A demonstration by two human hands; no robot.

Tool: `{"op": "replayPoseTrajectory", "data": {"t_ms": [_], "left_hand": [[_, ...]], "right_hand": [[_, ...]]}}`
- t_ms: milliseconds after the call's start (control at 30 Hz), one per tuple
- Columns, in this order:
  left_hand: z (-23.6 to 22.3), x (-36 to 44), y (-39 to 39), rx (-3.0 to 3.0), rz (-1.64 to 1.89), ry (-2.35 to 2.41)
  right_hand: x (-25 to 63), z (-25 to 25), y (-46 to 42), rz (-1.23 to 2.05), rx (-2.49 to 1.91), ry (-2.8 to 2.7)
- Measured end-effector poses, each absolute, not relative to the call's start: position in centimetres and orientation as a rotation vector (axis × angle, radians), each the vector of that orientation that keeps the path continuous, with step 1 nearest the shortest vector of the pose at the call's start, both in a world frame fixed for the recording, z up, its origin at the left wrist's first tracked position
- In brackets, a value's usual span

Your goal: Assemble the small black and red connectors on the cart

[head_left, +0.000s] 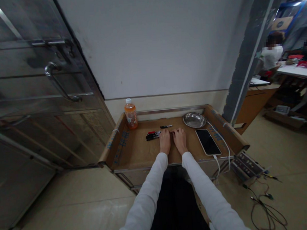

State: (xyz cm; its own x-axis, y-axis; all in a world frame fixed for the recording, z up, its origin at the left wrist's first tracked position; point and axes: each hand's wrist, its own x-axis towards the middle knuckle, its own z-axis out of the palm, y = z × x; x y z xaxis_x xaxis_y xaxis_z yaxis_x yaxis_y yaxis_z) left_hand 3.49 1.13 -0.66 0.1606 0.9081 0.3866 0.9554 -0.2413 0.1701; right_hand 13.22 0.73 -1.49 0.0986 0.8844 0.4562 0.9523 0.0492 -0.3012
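Counter (135,150), raised side flaps with blue writing, unreadable at this range. Left hand (164,141) and right hand (180,140) flat, fingers open, gripping nothing. Markers (153,135) touching left fingertips; one pen (165,126) just beyond. Bare board left; phone (208,142), bowl (194,120) right; bottle (130,114) far-left corner.

Both hands, left hand (164,141) and right hand (180,140), lie flat beside markers (153,135).
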Motion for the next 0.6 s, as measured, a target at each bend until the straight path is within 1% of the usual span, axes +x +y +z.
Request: {"op": "replayPoseTrajectory", "data": {"t_ms": [200,333,600], "left_hand": [[-1.0,3.4,1.5,-2.397,-0.738,-1.823],[-1.3,3.6,1.8,-2.440,-0.925,-1.762],[-1.3,4.3,2.4,-2.535,-1.117,-1.515]], "right_hand": [[13.4,-1.5,0.8,-0.111,-1.758,-1.856],[13.3,-1.7,0.7,-0.103,-1.691,-1.903],[13.4,-1.9,0.4,-0.083,-1.711,-1.644]]}}
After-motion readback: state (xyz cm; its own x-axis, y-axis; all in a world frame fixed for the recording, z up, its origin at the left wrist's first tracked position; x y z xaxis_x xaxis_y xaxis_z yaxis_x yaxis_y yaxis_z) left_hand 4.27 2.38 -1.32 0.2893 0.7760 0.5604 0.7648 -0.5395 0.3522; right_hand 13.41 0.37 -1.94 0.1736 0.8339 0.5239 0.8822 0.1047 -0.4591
